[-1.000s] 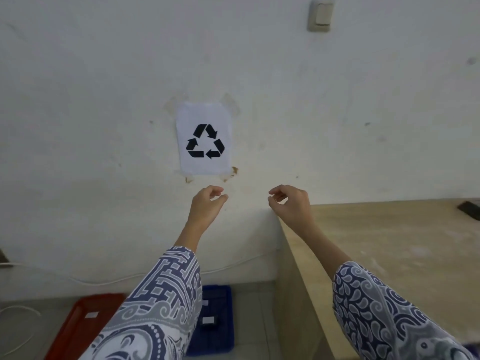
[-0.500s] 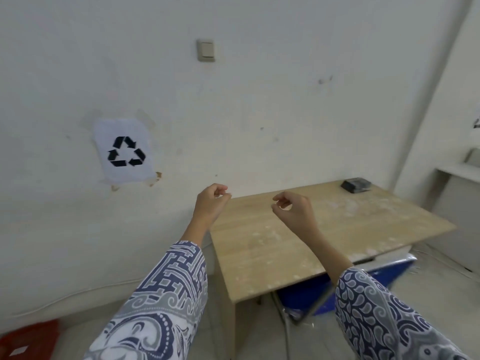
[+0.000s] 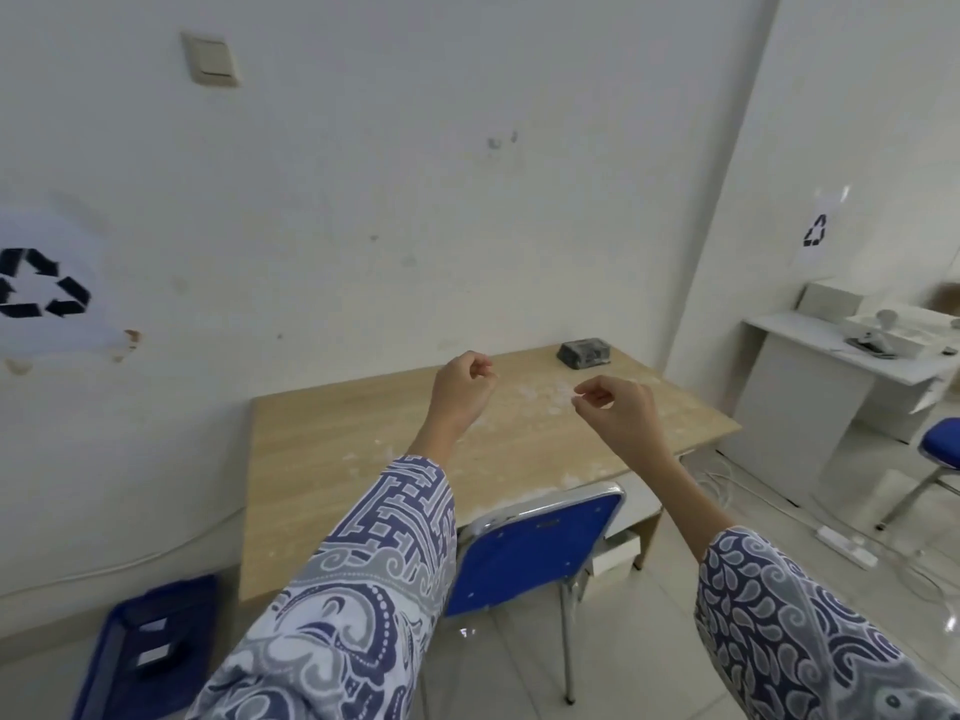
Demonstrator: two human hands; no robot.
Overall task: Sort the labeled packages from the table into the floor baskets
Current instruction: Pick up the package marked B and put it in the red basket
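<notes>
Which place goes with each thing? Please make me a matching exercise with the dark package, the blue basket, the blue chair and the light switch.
Things:
1. dark package
2. blue basket
3. blue chair
4. light switch

Places:
A. high on the wall, upper left
B. on the floor, left of the table
C. far right corner of the table top
D. at the table's near edge, its back toward the camera

Pairs: 1-C, 2-B, 3-D, 4-A
</notes>
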